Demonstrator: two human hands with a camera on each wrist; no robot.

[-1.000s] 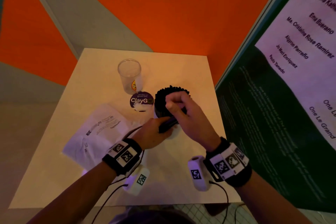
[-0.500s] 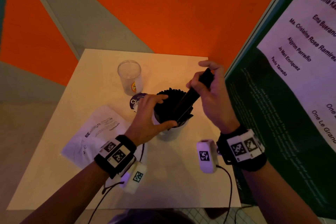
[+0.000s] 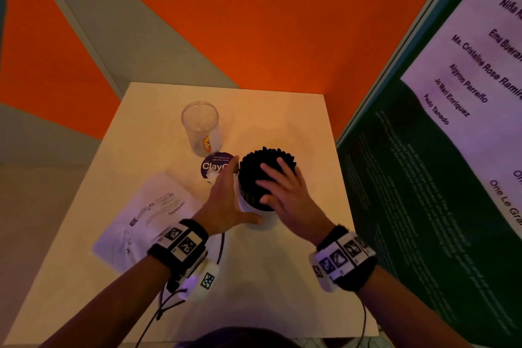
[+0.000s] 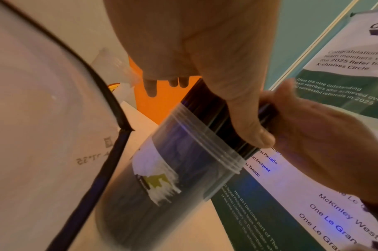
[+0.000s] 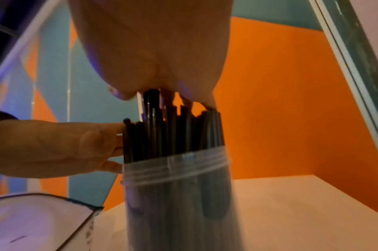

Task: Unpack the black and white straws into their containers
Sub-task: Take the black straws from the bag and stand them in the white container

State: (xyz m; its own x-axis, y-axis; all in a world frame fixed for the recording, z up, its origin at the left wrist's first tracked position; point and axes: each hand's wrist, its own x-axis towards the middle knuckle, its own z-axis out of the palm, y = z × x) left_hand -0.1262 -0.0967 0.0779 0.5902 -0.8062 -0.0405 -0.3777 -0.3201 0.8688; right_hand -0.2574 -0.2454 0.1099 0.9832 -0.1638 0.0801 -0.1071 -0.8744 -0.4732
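Clear jar (image 3: 248, 203) stands mid-table (image 3: 296, 127), packed w/ black straws (image 3: 254, 175) sticking up past its rim. Right hand (image 3: 288, 195) lies flat on the straw tops, fingers straight, gripping nothing. Left hand (image 3: 226, 200) cups the bundle's side, fingers straight, thumb on the near side. Empty clear jar (image 3: 202, 128) stands behind, a little to the left; plastic bag (image 3: 147, 215) lies flat at left.

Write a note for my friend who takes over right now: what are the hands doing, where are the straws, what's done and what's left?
Left hand: open, fingers against the side of the black straws just above the jar's rim.
Right hand: open, flat on the straw tops.
The black straws stand in the clear jar at the table centre.
The second clear jar stands behind, empty.
Done: black straws in.
Left: white straws; none are clearly visible, perhaps in the plastic bag.
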